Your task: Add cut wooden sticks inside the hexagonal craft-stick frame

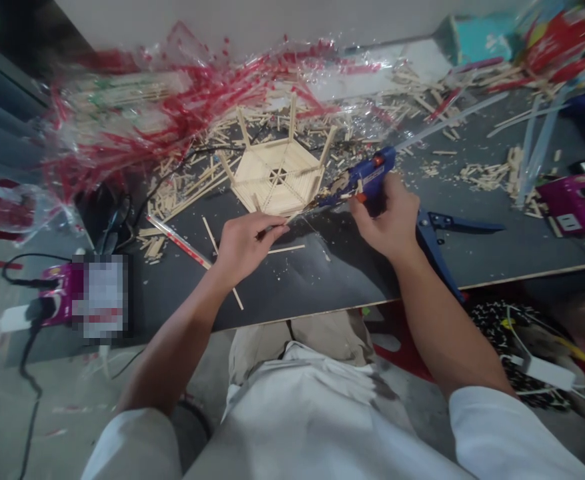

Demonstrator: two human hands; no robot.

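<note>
Blue hot glue gun (369, 179) gripped by right hand (379, 220); thin stick (275, 228) pinched by left hand (247, 245) beside hexagonal stick frame (272, 180): base slats (292, 179) laid, corner posts (292, 117) upright, no top yet.

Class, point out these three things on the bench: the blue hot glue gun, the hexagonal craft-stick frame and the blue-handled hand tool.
blue hot glue gun (372, 177): head view, on its body.
hexagonal craft-stick frame (277, 179): head view, on its flat stick deck.
blue-handled hand tool (459, 223): head view, on its upper handle.
</note>
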